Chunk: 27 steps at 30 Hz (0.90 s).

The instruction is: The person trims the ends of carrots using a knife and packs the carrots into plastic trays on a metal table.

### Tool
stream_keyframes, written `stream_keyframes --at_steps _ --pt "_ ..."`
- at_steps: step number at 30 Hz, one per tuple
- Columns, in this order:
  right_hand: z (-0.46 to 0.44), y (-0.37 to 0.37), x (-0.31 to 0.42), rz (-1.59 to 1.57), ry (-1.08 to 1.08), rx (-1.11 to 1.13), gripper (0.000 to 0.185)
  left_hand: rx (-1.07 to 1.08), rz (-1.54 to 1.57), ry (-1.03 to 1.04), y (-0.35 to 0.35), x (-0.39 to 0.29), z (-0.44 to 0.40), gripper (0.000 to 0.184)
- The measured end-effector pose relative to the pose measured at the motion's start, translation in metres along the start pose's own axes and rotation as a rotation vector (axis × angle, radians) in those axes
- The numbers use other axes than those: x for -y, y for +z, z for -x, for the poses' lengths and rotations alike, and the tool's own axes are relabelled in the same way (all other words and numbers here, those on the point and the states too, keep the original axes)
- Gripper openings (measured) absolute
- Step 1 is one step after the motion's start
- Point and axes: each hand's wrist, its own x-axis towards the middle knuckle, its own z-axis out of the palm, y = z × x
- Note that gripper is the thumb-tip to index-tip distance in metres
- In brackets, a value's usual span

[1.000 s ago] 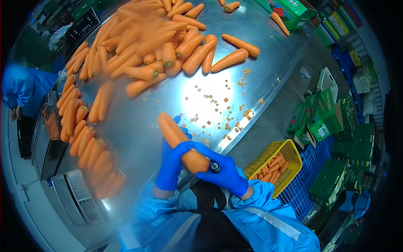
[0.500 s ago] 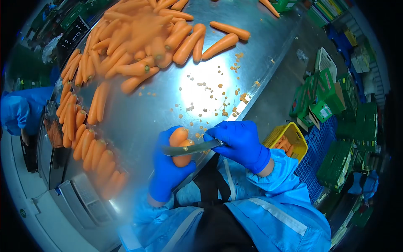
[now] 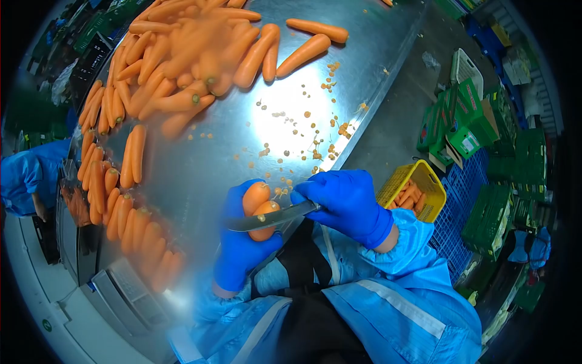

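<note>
Nothing can be read: the white label (image 3: pixel 468 143) on the green carton (image 3: pixel 474 126) at right and the round green mark (image 3: pixel 46 325) at lower left are too small.

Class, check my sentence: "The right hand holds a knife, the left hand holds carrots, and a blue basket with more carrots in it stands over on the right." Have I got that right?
One detail is wrong: the basket is yellow, not blue, as the head view shows. The rest stands: the right hand holds a knife, and the left hand holds carrots.
</note>
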Motion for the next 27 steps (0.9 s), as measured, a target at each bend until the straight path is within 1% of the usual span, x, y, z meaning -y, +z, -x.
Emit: stream_keyframes --at_steps 2,3,5,6,8,11,12,15,18,21,24,27 --pt "0.002 0.0 -0.002 -0.002 0.041 0.077 0.028 0.001 0.008 0.0 0.0 -0.001 -0.001 0.074" --pt "0.002 -0.001 -0.004 -0.019 0.016 0.064 0.028 0.001 0.012 -0.001 0.0 -0.003 -0.002 0.074" --pt "0.0 -0.002 -0.007 -0.053 -0.033 0.039 0.028 -0.027 0.061 0.023 0.002 -0.014 -0.004 0.056" --pt "0.0 0.0 -0.011 -0.093 -0.013 -0.01 0.026 -0.041 0.086 0.035 0.003 -0.017 -0.004 0.047" --pt "0.003 0.008 -0.026 -0.167 0.024 -0.109 0.022 0.008 0.074 0.021 -0.003 -0.01 0.001 0.048" --pt "0.016 0.008 -0.052 -0.224 0.188 -0.09 0.025 0.033 0.113 -0.043 -0.005 -0.013 0.001 0.051" --pt "0.015 0.006 -0.047 -0.161 0.157 -0.069 0.024 0.04 0.129 -0.077 -0.005 -0.015 0.002 0.052" --pt "-0.001 -0.001 -0.03 -0.09 0.019 0.016 0.025 0.036 0.118 0.007 0.002 -0.009 -0.004 0.059" --pt "-0.007 0.004 -0.027 -0.034 -0.007 0.034 0.026 0.02 0.054 0.034 0.003 -0.006 -0.006 0.064" --pt "-0.008 0.009 -0.027 -0.001 -0.02 -0.017 0.022 0.034 0.072 0.044 0.0 -0.005 -0.007 0.065" --pt "-0.009 0.006 -0.026 -0.022 -0.021 -0.006 0.023 0.037 0.12 0.004 0.001 -0.005 -0.007 0.064" --pt "0.006 0.036 -0.068 -0.28 0.375 -0.089 0.019 0.091 0.109 -0.06 -0.008 -0.006 -0.005 0.069"
